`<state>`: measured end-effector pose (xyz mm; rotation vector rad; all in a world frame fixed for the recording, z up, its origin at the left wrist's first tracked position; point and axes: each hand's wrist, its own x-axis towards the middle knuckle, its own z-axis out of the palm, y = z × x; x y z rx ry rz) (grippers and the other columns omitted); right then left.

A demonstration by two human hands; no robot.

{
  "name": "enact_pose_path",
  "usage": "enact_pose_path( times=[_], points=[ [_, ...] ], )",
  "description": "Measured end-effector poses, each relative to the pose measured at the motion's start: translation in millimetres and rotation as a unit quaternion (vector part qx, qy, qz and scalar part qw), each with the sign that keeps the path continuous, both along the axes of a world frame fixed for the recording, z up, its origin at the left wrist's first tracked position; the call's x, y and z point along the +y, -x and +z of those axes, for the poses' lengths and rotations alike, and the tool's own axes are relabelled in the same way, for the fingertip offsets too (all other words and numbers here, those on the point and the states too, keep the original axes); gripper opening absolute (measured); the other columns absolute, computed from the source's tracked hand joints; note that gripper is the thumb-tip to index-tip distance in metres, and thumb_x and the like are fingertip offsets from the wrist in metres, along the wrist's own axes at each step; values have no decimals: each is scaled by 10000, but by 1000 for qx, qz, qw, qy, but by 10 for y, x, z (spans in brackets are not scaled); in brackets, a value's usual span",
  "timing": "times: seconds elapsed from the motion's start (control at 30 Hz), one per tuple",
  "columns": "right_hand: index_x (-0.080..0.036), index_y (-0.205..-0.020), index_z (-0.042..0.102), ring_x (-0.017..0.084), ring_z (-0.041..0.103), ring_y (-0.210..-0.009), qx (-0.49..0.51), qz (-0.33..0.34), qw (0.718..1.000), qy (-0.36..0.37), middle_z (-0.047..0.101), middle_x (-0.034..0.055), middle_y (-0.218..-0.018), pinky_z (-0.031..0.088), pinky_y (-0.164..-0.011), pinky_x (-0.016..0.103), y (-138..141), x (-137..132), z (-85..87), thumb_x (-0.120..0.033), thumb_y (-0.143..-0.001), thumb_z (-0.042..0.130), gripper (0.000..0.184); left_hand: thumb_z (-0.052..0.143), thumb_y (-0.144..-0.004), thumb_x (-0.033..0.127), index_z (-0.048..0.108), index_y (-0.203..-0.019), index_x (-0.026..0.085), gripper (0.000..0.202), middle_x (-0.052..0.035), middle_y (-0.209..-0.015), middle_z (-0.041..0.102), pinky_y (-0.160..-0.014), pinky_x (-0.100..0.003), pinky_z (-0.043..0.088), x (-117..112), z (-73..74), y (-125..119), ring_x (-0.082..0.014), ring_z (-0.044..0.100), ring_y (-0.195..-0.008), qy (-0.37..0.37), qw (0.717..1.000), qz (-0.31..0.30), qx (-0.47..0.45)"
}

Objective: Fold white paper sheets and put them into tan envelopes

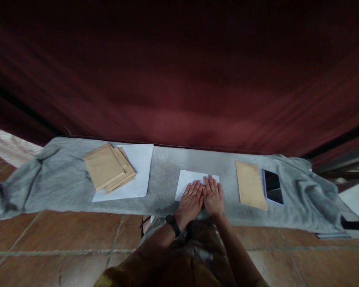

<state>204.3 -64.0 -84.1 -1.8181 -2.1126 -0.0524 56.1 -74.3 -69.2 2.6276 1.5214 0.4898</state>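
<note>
A person's left hand (191,200) and right hand (214,197) lie side by side, fingers extended, grip flattened and holding nothing, across a white sheet (186,180) midway along the cloth-draped counter (165,171). Even pressure outward from the middle would likely smooth it without creasing.

White sheet (188,177), tan paper stack (104,165), grey cloth (164,171), maroon backdrop (179,99).
</note>
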Motion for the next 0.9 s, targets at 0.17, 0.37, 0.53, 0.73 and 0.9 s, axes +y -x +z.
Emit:
enact_pose_path(
  times=[0.17,0.37,0.53,0.73,0.9],
  points=[
    [-185,-1589,333,263,290,-1524,36,-2,999,7,348,134,-1637,206,-1223,543,-18,2,-11,-347,-1073,213,554,337,-1037,310,374,-1534,87,546,-141,-1635,352,-1276,-444,174,87,75,40,-223,260,-1542,25,998,-51,12],
    [-187,-1588,337,260,296,-1522,41,-8,999,22,355,128,-1635,206,-1225,534,-45,2,-8,-388,-1073,194,571,360,-1029,481,312,-1562,57,682,-188,-1639,318,-1278,-461,89,-66,148,157,-271,216,-1554,36,994,-99,29],
    [-173,-1577,358,260,305,-1517,41,-4,999,36,370,130,-1627,185,-1231,550,-76,21,33,-378,-1077,193,565,367,-1004,595,259,-1571,22,814,-215,-1633,316,-1275,-455,49,-211,170,194,-277,208,-1556,41,992,-118,35],
    [-211,-1583,348,213,294,-1523,22,144,988,52,379,87,-1629,202,-1240,489,-53,125,94,-302,-1075,224,530,470,-965,623,410,-1507,56,787,-219,-1569,434,-1271,-485,60,-233,142,184,-307,307,-1517,37,990,-126,44],
    [-186,-1587,338,215,292,-1524,10,153,987,40,380,98,-1626,216,-1235,477,-57,252,87,-275,-1074,235,531,461,-952,667,419,-1502,77,808,-211,-1582,419,-1267,-500,85,-232,167,194,-308,283,-1526,35,990,-132,38]
  ],
)
